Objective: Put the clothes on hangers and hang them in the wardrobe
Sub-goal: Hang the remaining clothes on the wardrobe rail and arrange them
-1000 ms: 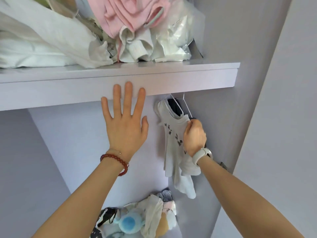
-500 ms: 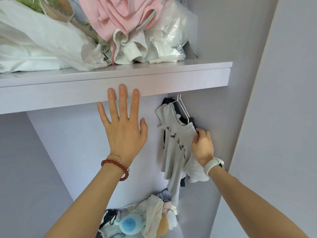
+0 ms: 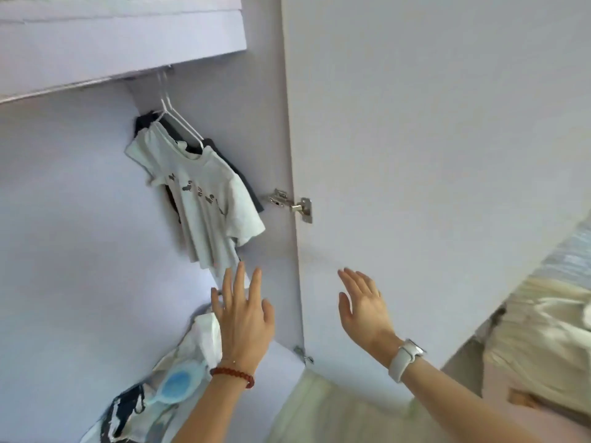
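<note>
Shirt [image 3: 204,199] hangs on its hanger [image 3: 179,118], so you hold nothing.
Left hand [image 3: 244,318] and right hand [image 3: 364,310] hover released, fingers spread.

I see both forearms bare, no sleeves. Left hand [image 3: 243,318]: dark red bead bracelet [image 3: 232,375] at the wrist, thin chain just above it. Right hand [image 3: 363,310]: white-strapped watch [image 3: 405,358], pale case on the wrist's edge.

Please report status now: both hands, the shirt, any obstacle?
Left hand open, right hand open, both empty. Grey T-shirt on white hanger, hung. No obstacle seen.
</note>
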Action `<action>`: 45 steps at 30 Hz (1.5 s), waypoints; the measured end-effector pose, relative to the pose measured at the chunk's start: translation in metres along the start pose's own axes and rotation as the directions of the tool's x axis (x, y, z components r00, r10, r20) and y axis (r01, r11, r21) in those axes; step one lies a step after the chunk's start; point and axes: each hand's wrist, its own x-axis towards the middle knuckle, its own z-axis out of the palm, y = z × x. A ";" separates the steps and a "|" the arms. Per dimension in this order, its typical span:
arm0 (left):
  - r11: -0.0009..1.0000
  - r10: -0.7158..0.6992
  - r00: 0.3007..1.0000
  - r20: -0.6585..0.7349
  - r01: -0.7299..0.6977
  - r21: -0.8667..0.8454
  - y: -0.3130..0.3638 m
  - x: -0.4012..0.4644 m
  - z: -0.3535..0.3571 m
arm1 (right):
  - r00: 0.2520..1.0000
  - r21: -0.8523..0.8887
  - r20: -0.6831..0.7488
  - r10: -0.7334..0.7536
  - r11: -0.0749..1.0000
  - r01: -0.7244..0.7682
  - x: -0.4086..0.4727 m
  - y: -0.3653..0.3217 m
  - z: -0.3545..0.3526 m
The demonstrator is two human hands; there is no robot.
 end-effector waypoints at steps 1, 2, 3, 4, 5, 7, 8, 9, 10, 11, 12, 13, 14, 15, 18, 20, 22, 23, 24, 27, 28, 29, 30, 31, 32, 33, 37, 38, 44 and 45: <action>0.999 0.041 0.998 0.043 -0.040 -0.020 0.006 -0.017 0.011 | 0.996 -0.041 0.012 0.087 0.995 -0.086 -0.026 0.014 0.002; 0.996 0.079 0.993 0.088 -0.075 -0.044 0.012 -0.033 0.021 | 0.986 -0.076 0.023 0.167 0.983 -0.165 -0.053 0.027 0.003; 0.992 0.112 0.984 0.140 -0.103 -0.073 0.020 -0.052 0.031 | 0.968 -0.101 0.037 0.248 0.965 -0.243 -0.081 0.038 0.003; 0.986 0.149 0.968 0.203 -0.130 -0.106 0.028 -0.070 0.039 | 0.945 -0.115 0.041 0.325 0.941 -0.319 -0.109 0.048 0.002; 0.978 0.191 0.943 0.274 -0.158 -0.137 0.036 -0.088 0.046 | 0.918 -0.124 0.038 0.394 0.914 -0.387 -0.137 0.056 0.000; 0.955 0.280 0.877 0.390 -0.213 -0.206 0.050 -0.121 0.058 | 0.862 -0.138 0.010 0.507 0.854 -0.501 -0.191 0.069 -0.004; 0.943 0.320 0.835 0.447 -0.233 -0.239 0.060 -0.134 0.063 | 0.827 -0.130 -0.016 0.562 0.819 -0.559 -0.215 0.075 -0.006; 0.921 0.384 0.772 0.507 -0.278 -0.274 0.076 -0.154 0.069 | 0.758 -0.115 -0.036 0.651 0.751 -0.650 -0.251 0.079 -0.011; 0.907 0.417 0.734 0.535 -0.297 -0.300 0.086 -0.166 0.073 | 0.713 -0.100 -0.053 0.700 0.706 -0.701 -0.274 0.082 -0.014; 0.895 0.440 0.717 0.541 -0.305 -0.324 0.093 -0.174 0.075 | 0.680 -0.086 -0.059 0.730 0.675 -0.732 -0.293 0.086 -0.015; 0.869 0.490 0.679 0.547 -0.331 -0.367 0.106 -0.186 0.077 | 0.620 -0.077 -0.074 0.781 0.615 -0.785 -0.320 0.089 -0.018; 0.832 0.551 0.630 0.547 -0.361 -0.422 0.121 -0.200 0.079 | 0.544 -0.062 -0.093 0.834 0.540 -0.839 -0.347 0.092 -0.022; 0.793 0.606 0.580 0.544 -0.388 -0.469 0.134 -0.214 0.080 | 0.473 -0.043 -0.113 0.874 0.471 -0.881 -0.373 0.093 -0.024; 0.753 0.657 0.529 0.537 -0.419 -0.508 0.147 -0.228 0.081 | 0.400 -0.023 -0.131 0.907 0.400 -0.916 -0.398 0.092 -0.027; 0.623 0.781 0.370 0.503 -0.505 -0.597 0.186 -0.271 0.083 | 0.170 0.042 -0.170 0.971 0.180 -0.983 -0.471 0.091 -0.032; 0.526 0.842 0.233 0.487 -0.557 -0.642 0.212 -0.300 0.085 | 0.048 0.080 -0.186 0.981 0.064 -0.995 -0.513 0.087 -0.037; 0.407 0.881 0.079 0.467 -0.628 -0.663 0.239 -0.331 0.084 | -0.062 0.137 -0.212 0.975 -0.033 -0.990 -0.553 0.080 -0.040; 0.342 0.893 0.002 0.451 -0.655 -0.674 0.254 -0.348 0.082 | -0.116 0.168 -0.234 0.965 -0.077 -0.983 -0.573 0.077 -0.041; 0.278 0.899 -0.070 0.432 -0.672 -0.687 0.268 -0.367 0.079 | -0.171 0.203 -0.257 0.951 -0.120 -0.972 -0.593 0.074 -0.042; 0.108 0.892 -0.257 0.372 -0.677 -0.728 0.309 -0.428 0.063 | -0.308 0.283 -0.269 0.913 -0.230 -0.931 -0.652 0.067 -0.043; 0.061 0.881 -0.311 0.358 -0.673 -0.737 0.321 -0.449 0.056 | -0.347 0.310 -0.258 0.902 -0.263 -0.914 -0.673 0.066 -0.042; 0.018 0.867 -0.361 0.344 -0.667 -0.745 0.333 -0.471 0.050 | -0.387 0.339 -0.243 0.889 -0.296 -0.893 -0.693 0.065 -0.041; -0.022 0.852 -0.407 0.330 -0.657 -0.753 0.343 -0.493 0.044 | -0.429 0.368 -0.226 0.875 -0.331 -0.869 -0.713 0.065 -0.040; -0.059 0.837 -0.446 0.317 -0.649 -0.758 0.352 -0.515 0.040 | -0.465 0.393 -0.210 0.860 -0.362 -0.846 -0.734 0.066 -0.040; -0.096 0.819 -0.484 0.308 -0.645 -0.758 0.361 -0.538 0.037 | -0.496 0.416 -0.196 0.846 -0.386 -0.823 -0.755 0.070 -0.041; -0.128 0.796 -0.521 0.310 -0.644 -0.754 0.370 -0.560 0.035 | -0.522 0.439 -0.180 0.834 -0.407 -0.801 -0.777 0.075 -0.041; -0.197 0.704 -0.620 0.346 -0.639 -0.744 0.403 -0.648 0.033 | -0.608 0.498 -0.149 0.780 -0.472 -0.727 -0.864 0.109 -0.058; -0.211 0.682 -0.640 0.353 -0.634 -0.744 0.410 -0.669 0.033 | -0.630 0.510 -0.155 0.761 -0.484 -0.711 -0.886 0.120 -0.064; -0.288 0.554 -0.706 0.442 -0.660 -0.694 0.431 -0.764 0.060 | -0.634 0.463 -0.190 0.749 -0.502 -0.731 -1.002 0.201 -0.094; -0.301 0.531 -0.710 0.462 -0.669 -0.680 0.428 -0.770 0.066 | -0.624 0.425 -0.179 0.760 -0.513 -0.746 -1.016 0.215 -0.096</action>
